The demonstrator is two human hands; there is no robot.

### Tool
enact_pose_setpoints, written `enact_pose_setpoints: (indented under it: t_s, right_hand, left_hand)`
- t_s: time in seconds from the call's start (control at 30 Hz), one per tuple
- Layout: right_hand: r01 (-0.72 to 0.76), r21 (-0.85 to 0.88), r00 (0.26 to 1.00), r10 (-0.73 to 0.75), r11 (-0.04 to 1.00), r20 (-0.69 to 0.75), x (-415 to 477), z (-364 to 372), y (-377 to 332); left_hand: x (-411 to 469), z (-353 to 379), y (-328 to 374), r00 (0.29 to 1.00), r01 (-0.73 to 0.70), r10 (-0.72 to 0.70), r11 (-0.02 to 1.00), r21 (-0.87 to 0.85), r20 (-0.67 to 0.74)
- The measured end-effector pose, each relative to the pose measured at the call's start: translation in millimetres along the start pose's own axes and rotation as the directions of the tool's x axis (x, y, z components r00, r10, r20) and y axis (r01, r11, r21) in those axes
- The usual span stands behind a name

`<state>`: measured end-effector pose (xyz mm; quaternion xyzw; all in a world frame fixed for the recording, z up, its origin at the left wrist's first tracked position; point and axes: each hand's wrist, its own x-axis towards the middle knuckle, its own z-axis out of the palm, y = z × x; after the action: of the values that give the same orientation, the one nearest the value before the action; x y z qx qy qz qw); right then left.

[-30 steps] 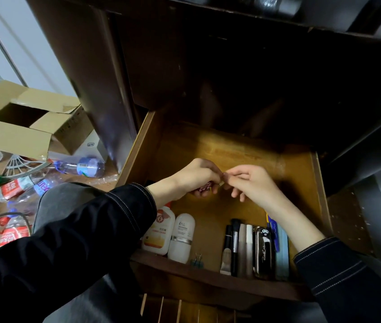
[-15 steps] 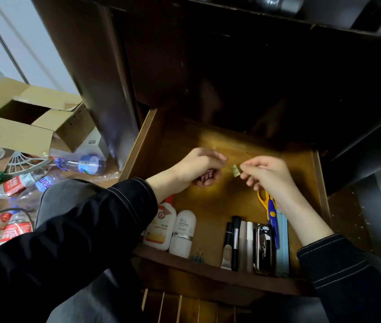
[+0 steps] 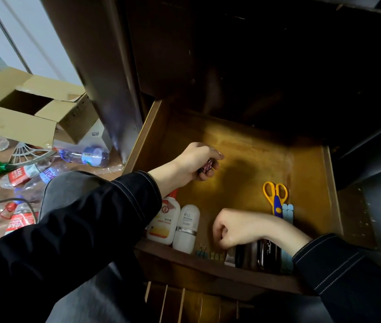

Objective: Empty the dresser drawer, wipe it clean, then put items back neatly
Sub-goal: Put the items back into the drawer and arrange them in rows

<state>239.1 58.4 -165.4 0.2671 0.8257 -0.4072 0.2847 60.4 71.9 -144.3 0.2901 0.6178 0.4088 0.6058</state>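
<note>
Pink clips [image 3: 207, 166] fill the left hand [image 3: 192, 159]; the right hand [image 3: 238, 229], curled, I cannot tell. They'd sit best beside the green clips [image 3: 216, 255].

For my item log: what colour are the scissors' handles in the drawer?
The scissors have yellow handles, shown best in the head view.

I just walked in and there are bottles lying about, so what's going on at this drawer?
A person is arranging small items in the open wooden drawer. The left hand holds some pinkish binder clips over the middle. The right hand, fingers curled, is down at the front edge beside small clips lying there; whether it grips one is unclear. Two white bottles, scissors and a dark case already lie in the drawer.
</note>
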Motion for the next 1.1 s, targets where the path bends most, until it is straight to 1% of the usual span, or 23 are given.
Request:
enact_pose_setpoints:
  t_s: [0.2,0.37,0.53,0.8,0.87,0.97,1.03,1.07,1.1]
  right_hand:
    - [0.036,-0.059,0.999,-0.035,0.998,0.025,0.5,2.2,-2.9]
    - [0.056,-0.044,0.998,-0.056,0.997,0.012,2.9,4.1,-1.6]
    - [0.057,0.015,0.998,-0.057,0.998,-0.002,5.2,5.3,-0.6]
    - [0.056,0.016,0.998,-0.057,0.998,0.039,5.9,5.3,2.3]
    - [0.058,0.038,0.997,-0.060,0.998,0.041,6.3,5.4,2.1]
    - [0.038,0.085,0.998,-0.041,0.996,0.039,4.8,0.4,3.8]
    - [0.003,0.137,1.000,-0.003,0.991,-0.002,1.3,-8.5,9.3]
    - [-0.022,0.174,0.998,0.033,0.984,-0.058,-0.9,-14.5,13.0]
    - [-0.050,0.212,0.986,0.082,0.976,-0.145,-3.3,-21.0,17.2]
  left_hand:
    - [-0.3,-0.3,0.5,1.000,0.005,-0.004,1.000,-0.006,0.008]
    - [-2.8,-0.6,1.7,1.000,0.016,-0.016,1.000,-0.010,0.011]
    - [-5.1,0.1,3.9,0.999,0.043,-0.043,0.999,-0.023,0.004]
    - [-7.5,1.1,6.5,0.997,0.082,-0.081,0.995,-0.059,0.013]
    - [-8.9,2.3,6.6,0.993,0.119,-0.116,0.988,-0.101,0.038]
    - [-13.1,3.1,7.0,0.964,0.249,-0.219,0.943,-0.221,0.149]
    - [-15.2,1.8,7.6,0.943,0.315,-0.264,0.901,-0.297,0.201]
    - [-15.4,1.2,7.9,0.940,0.326,-0.271,0.890,-0.319,0.205]
    - [-15.6,1.1,8.3,0.941,0.327,-0.274,0.886,-0.330,0.197]
